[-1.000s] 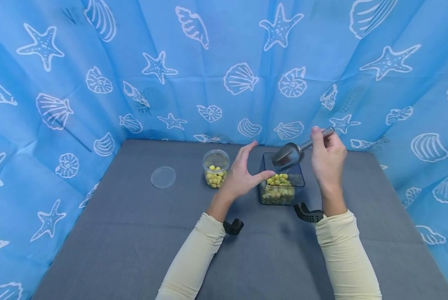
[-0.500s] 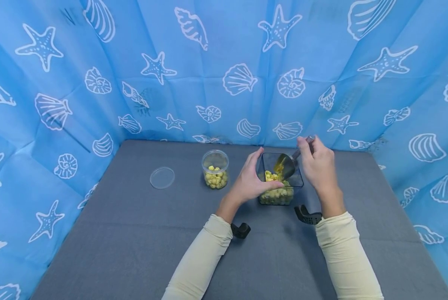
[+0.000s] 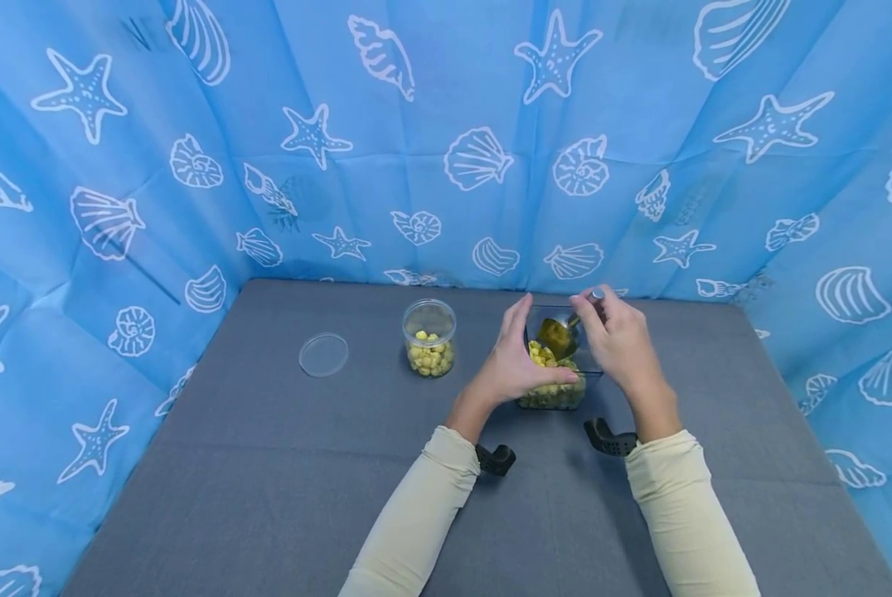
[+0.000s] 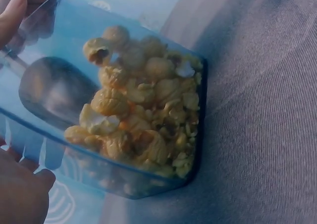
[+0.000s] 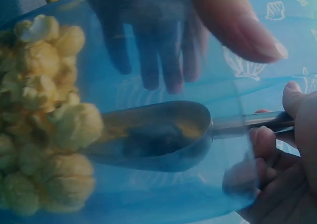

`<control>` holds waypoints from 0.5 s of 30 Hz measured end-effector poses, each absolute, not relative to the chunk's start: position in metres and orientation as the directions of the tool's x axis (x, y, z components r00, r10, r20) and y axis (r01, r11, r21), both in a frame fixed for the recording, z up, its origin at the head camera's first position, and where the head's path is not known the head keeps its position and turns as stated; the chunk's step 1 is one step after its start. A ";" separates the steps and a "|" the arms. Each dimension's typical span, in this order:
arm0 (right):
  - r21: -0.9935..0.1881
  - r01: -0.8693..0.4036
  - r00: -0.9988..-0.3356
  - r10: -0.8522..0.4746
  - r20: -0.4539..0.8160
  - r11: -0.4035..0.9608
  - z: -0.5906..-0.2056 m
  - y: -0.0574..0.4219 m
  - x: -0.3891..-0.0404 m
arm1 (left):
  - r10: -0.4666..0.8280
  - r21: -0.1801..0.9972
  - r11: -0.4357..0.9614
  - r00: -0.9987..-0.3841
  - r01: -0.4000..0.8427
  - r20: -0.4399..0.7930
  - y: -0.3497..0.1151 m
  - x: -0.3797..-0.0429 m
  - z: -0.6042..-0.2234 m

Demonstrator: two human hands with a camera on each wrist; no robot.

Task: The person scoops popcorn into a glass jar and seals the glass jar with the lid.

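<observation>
A clear square container (image 3: pixel 546 315) partly filled with yellow popcorn (image 4: pixel 138 95) stands on the grey table. My left hand (image 3: pixel 511 363) grips its left side, thumb along the near rim and fingers behind the wall, as the right wrist view shows. My right hand (image 3: pixel 625 342) holds a metal scoop (image 3: pixel 558 337) by its handle, fingers curled round it. The bowl of the scoop (image 5: pixel 153 135) is inside the container, its tip down at the popcorn.
To the left stands a round clear jar (image 3: pixel 429 317) with popcorn in its lower part. Farther left a clear round lid (image 3: pixel 323 355) lies flat. A blue curtain (image 3: pixel 416 166) with white shells and starfish hangs behind the table (image 3: pixel 282 497).
My right hand has moved down and left, bringing the scoop from above the container into the popcorn. My left hand has moved right and taken hold of the container's side.
</observation>
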State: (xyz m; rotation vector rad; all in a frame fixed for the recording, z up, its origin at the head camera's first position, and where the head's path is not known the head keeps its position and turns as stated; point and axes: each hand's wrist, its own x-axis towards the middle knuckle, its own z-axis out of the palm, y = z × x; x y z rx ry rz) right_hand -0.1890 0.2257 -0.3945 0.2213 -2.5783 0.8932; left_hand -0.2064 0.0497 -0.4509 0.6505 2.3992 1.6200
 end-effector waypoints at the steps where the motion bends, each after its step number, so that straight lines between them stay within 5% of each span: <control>1: -0.558 -0.278 -0.908 -0.025 0.418 0.782 -0.396 0.226 -0.189 | 0.448 0.915 0.313 -0.889 0.254 0.094 0.050 -0.206 -0.452; 15: -0.529 -0.296 -0.917 -0.081 0.391 0.795 -0.405 0.227 -0.188 | 0.466 0.926 0.271 -0.878 0.261 0.111 0.053 -0.212 -0.459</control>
